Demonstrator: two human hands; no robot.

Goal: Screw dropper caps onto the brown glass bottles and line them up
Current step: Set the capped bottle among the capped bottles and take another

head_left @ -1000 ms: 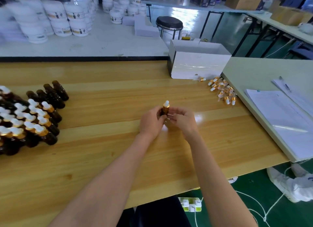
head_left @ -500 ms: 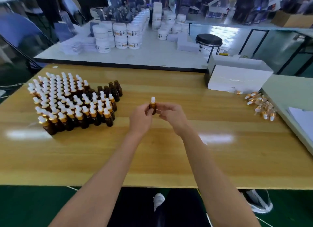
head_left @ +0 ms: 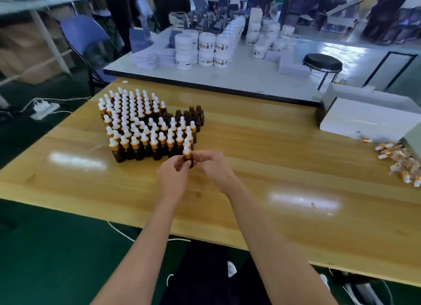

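Left hand [head_left: 171, 176] grips small brown glass bottle [head_left: 188, 160], steadying it | right hand [head_left: 213, 168] pinches it, likely tightening white-bulbed gold dropper cap [head_left: 186, 151] | capped rows [head_left: 136, 124] just left.

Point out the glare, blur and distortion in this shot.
Head view: two white glare patches on the wooden table, one left of the capped bottles, one further right; blur smears the loose dropper caps at the right edge; the background is soft; the wide-angle lens bows the table edges; the held bottle reads fairly clearly.
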